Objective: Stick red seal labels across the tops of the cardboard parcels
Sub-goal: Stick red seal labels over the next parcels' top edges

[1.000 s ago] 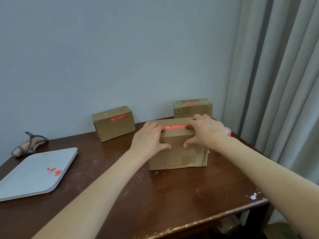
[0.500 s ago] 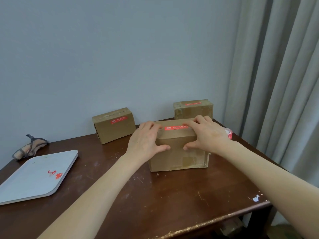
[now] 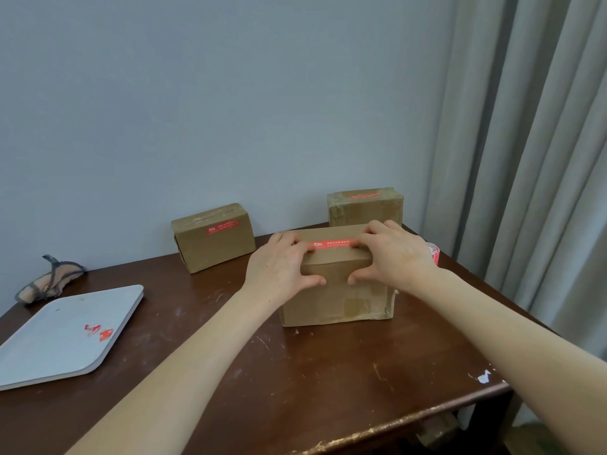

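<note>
The near parcel (image 3: 335, 300) stands on the tabletop (image 3: 295, 372), long axis left to right. The red seal label (image 3: 331, 244) lies along that axis on top. The left hand (image 3: 279, 267) and right hand (image 3: 394, 254) clasp the top front edge, fingers curled over the label's ends, thumbs on the front face.

Domestic room, consistent with a home. Indicators: plain painted wall (image 3: 230, 93) on the far side; pleated grey curtains (image 3: 542, 159) at right; scratched dark wooden table (image 3: 295, 372), near edge chipped, set into the corner.

Scuffed brown table (image 3: 328, 382): grey tray (image 3: 49, 339) at 8 o'clock, knitted fabric item (image 3: 49, 284) at 9 o'clock, curtain (image 3: 542, 159) at 3 o'clock.
</note>
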The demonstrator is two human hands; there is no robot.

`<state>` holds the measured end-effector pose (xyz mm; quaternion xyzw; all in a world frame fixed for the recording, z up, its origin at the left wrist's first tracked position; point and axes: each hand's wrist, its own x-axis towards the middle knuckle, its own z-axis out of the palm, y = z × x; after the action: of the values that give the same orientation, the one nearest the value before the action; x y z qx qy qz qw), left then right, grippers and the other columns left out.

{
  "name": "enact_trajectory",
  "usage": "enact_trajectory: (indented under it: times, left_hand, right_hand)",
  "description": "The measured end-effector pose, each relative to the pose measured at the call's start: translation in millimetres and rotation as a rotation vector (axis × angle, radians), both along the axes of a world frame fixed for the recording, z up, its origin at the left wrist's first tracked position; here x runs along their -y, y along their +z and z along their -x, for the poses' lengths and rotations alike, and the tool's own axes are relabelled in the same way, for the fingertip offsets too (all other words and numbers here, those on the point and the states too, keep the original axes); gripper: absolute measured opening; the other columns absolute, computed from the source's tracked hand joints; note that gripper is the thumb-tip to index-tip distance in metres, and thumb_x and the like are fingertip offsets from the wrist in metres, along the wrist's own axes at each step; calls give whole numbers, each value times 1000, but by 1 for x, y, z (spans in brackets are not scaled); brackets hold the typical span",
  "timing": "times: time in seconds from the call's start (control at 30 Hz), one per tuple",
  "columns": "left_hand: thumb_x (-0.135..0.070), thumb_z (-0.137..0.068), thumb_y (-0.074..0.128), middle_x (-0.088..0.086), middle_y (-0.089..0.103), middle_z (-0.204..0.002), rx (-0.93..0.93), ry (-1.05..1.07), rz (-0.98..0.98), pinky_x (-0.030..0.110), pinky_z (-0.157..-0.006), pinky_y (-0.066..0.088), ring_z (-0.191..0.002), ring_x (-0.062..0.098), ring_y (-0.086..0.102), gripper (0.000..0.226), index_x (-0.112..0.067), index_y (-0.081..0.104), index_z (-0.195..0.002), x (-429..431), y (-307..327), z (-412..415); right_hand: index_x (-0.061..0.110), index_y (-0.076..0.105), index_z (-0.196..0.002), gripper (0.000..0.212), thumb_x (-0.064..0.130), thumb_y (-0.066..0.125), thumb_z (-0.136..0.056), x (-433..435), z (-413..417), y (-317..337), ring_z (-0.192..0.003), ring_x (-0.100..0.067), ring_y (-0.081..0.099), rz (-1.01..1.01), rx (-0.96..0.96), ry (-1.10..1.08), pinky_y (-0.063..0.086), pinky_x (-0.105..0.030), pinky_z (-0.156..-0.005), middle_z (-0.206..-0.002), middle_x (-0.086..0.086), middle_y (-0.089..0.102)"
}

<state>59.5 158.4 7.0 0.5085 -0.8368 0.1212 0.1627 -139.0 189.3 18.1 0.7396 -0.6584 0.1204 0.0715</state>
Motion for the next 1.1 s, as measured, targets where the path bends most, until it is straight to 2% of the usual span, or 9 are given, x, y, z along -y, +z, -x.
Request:
enact_trajectory:
  times: [0.17, 0.27, 0.37, 0.5, 0.6, 0.73, 0.9, 1.03, 1.1]
  left_hand:
    - [-67, -76, 57, -7, 48, -128, 1, 17, 16, 27, -84, 43, -121, 13, 41, 69, -30, 45, -132, 0, 0, 2]
    - [-72, -76, 52, -1, 44, -128, 65, -5, 19, 31, -90, 39, -119, 19, 40, 74, -44, 30, -141, 0, -1, 6]
    - [-73, -75, 50, -2, 42, -125, 78, 12, 20, 32, -90, 37, -116, 19, 39, 68, -48, 34, -136, 0, -1, 8]
    - [-72, -75, 53, -4, 45, -123, 61, 19, 21, 27, -83, 38, -115, 16, 42, 64, -44, 42, -131, 1, 1, 6]
    - [-72, -74, 53, -5, 47, -123, 46, 15, 50, 28, -88, 38, -115, 16, 43, 66, -41, 42, -131, 0, 0, 7]
    - [-73, -75, 52, -3, 42, -123, 83, 8, 33, 31, -93, 35, -115, 19, 39, 70, -50, 31, -138, 1, -1, 10]
    - [-70, -74, 57, -5, 42, -122, 59, -6, -27, 24, -75, 36, -115, 15, 39, 67, -45, 41, -134, 3, 3, 6]
    - [-65, -73, 63, -8, 46, -121, -36, -8, -74, 24, -76, 41, -117, 11, 40, 67, -33, 50, -131, 3, 2, -3]
    - [-66, -72, 63, -7, 48, -118, -40, 14, -65, 25, -78, 42, -114, 11, 43, 68, -27, 52, -127, 4, 3, -2]
  right_hand:
    - [30, 48, -131, 74, 63, 71, -68, 0, 1, 0, -118, -14, 42, -1, 78, -15, 43, -33, -83, -123, 8, 50]
    - [42, 39, -140, 77, 66, 66, -72, 0, 0, -1, -119, -19, 39, -7, -2, 22, 42, -31, -82, -127, 5, 44]
    - [47, 39, -139, 73, 68, 63, -74, -1, -2, 0, -118, -20, 38, -25, -40, 22, 41, -31, -80, -125, 4, 42]
    - [43, 44, -136, 71, 68, 65, -72, 0, 0, 0, -119, -18, 38, -28, -30, 15, 38, -29, -75, -126, 5, 42]
    - [44, 38, -138, 75, 70, 63, -72, 0, -1, 0, -118, -20, 39, -17, -57, 17, 39, -32, -85, -127, 3, 43]
    - [54, 27, -142, 80, 77, 57, -70, 2, -10, 2, -117, -24, 37, -18, -143, 25, 34, -38, -97, -123, -1, 41]
    - [47, 40, -138, 75, 72, 62, -71, 2, -8, 2, -117, -22, 38, -31, -94, 25, 37, -35, -93, -122, 1, 42]
    - [32, 52, -131, 72, 66, 69, -69, 0, 0, 2, -116, -17, 41, -29, -3, -2, 42, -30, -82, -121, 5, 47]
    - [27, 53, -128, 75, 68, 69, -67, 1, 1, 3, -115, -17, 44, -20, -18, -17, 43, -31, -84, -120, 4, 49]
